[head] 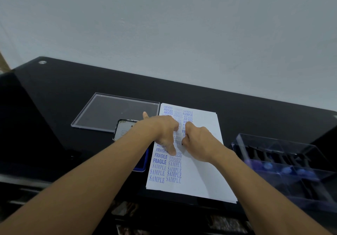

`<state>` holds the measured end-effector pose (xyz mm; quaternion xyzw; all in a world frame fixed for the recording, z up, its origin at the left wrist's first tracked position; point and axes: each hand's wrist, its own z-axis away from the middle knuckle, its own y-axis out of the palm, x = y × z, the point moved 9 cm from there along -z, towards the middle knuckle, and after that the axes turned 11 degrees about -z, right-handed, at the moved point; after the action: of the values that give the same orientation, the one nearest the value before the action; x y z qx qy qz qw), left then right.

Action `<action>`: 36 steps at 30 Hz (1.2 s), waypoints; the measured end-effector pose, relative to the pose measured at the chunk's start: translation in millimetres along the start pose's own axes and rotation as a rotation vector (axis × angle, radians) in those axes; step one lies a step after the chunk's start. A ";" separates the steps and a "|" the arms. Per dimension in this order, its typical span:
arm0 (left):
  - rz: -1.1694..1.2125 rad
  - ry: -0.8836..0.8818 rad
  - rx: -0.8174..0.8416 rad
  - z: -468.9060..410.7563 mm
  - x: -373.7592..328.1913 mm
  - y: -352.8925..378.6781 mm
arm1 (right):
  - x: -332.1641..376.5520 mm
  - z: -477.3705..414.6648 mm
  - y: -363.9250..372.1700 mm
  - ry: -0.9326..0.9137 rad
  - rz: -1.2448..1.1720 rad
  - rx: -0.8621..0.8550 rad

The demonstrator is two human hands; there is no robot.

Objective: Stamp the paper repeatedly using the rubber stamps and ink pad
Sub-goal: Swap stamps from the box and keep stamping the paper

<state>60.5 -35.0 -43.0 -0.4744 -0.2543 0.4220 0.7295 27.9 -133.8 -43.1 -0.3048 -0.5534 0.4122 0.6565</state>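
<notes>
Paper (200, 152) flat on the black table (54, 98), left columns crowded with blue impressions (AMENDED, FRAGILE, EXPRESS, SAMPLE), right half blank. Left hand (160, 130) spread across the printed columns, fingers straight, pressing the sheet down and grasping nothing. Right hand (197, 140) clenched at mid-sheet, knuckles up, fingers curled around a dark sliver judged to be a stamp (182, 143), almost wholly hidden; grasp inferred, not plainly shown. Likely faults from here: smearing of fresh ink under the left palm and thumb, through any sliding of that hand over recent impressions; a doubled or blurred mark, through rocking or dragging of the stamp on lifting; overprinting, through placement too close to neighbouring words; a faint impression, through skipped re-inking; a shifted sheet, through early release of the pressing hand. Ink pad (140, 163) just beside the paper's left edge, blue, mostly covered by the left forearm, with what looks like its metal-rimmed cover (125, 130) open behind it. Clear lid (116, 112) flat on the table at upper left, nothing in it. Clear box (242, 149) well to the right of the sheet, uncovered, divided into compartments, holding spare stamps (284, 170) with black stems and blue knobs; exact count not readable.
</notes>
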 end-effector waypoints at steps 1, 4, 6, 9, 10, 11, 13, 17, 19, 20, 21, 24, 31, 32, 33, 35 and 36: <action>0.001 0.000 0.000 -0.2 0.3 -0.1 | 0.7 0.2 -0.7 0.000 -0.002 0.002; 0.008 0.007 0.003 -1.3 0.9 0.7 | 3.7 1.0 -2.9 -0.004 -0.005 0.015; 0.011 0.010 0.003 -2.3 1.1 1.5 | 5.4 1.3 -3.8 -0.006 -0.003 0.021; 0.001 0.008 -0.003 -3.7 1.3 1.0 | 5.8 0.7 -3.5 -0.009 -0.001 0.013; -0.003 0.008 -0.002 -3.9 1.5 0.7 | 4.9 0.9 -3.0 -0.008 -0.002 0.007; -0.005 0.009 0.000 -3.8 1.1 0.7 | 4.1 1.9 -2.5 -0.007 -0.003 0.002; -0.006 0.008 0.003 -3.7 0.7 0.5 | 3.0 3.6 -1.7 -0.002 -0.008 -0.008; -0.016 0.016 0.012 -3.7 -1.3 0.9 | 3.2 2.9 -1.5 0.004 -0.007 0.005; -0.021 0.010 0.013 -4.1 -1.4 -0.1 | 2.8 1.5 -2.6 0.011 -0.016 0.011; -0.025 0.008 0.014 -3.8 -1.3 -0.7 | 2.4 0.6 -2.4 0.014 -0.019 0.011; -0.027 0.007 0.015 -3.8 -1.4 -0.9 | 2.1 0.0 -2.3 0.014 -0.022 0.009; -0.027 0.009 0.014 -4.4 -1.7 -0.9 | 0.8 -0.1 -1.9 0.018 -0.028 -0.003; -0.025 0.004 0.013 -3.8 -1.7 -0.9 | 4.6 2.1 -2.3 0.001 -0.015 -0.005; -0.027 0.004 0.015 -3.7 -1.6 -0.7 | 5.0 2.6 -2.7 0.003 -0.014 -0.002; -0.030 0.004 0.017 -3.7 -1.7 -0.4 | 5.3 2.9 -3.0 0.004 -0.019 0.000; -0.033 0.007 0.016 -4.0 -1.7 -0.3 | 5.3 3.5 -3.4 0.007 -0.036 -0.002; -0.031 0.007 0.015 -4.5 -1.6 -0.6 | 5.5 3.8 -3.4 0.006 -0.040 -0.006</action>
<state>63.4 -38.6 -44.3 -0.4664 -0.2559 0.4108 0.7405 25.2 -130.9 -36.8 -0.2970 -0.5584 0.3964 0.6654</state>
